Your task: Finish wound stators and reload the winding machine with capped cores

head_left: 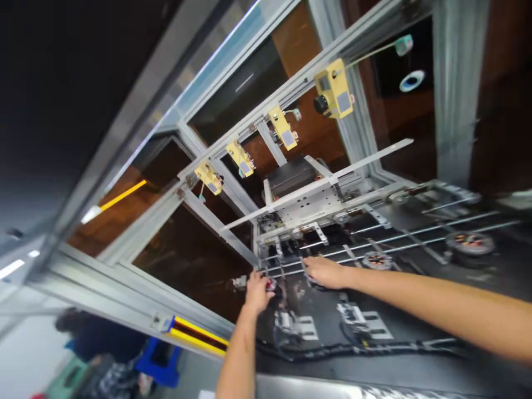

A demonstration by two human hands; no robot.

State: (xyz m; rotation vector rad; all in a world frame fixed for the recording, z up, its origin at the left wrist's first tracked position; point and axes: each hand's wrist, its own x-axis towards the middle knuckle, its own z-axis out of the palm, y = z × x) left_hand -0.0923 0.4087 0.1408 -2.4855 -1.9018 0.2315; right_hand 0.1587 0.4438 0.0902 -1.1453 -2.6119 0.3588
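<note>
My left hand (257, 292) is at the far left end of the fixture, its fingers and thumb curled round the edge of a small round part (271, 284) with pink-red on top. My right hand (326, 272) reaches across from the right and is closed over another round part (315, 284), mostly hidden under the palm and fingers. Further right, a round motor stator (377, 260) with copper-coloured windings sits by the metal rails (424, 235). A similar, larger-looking stator (469, 243) stands at the far right.
Several yellow camera-like units (336, 91) hang from an aluminium frame (249, 133) above. A long flat metal bar (366, 162) crosses behind the rails. Sensor brackets (353, 315) and a black cable bundle (344, 350) lie in front. A yellow light-curtain strip (198, 335) edges the opening; a person (108, 338) is outside.
</note>
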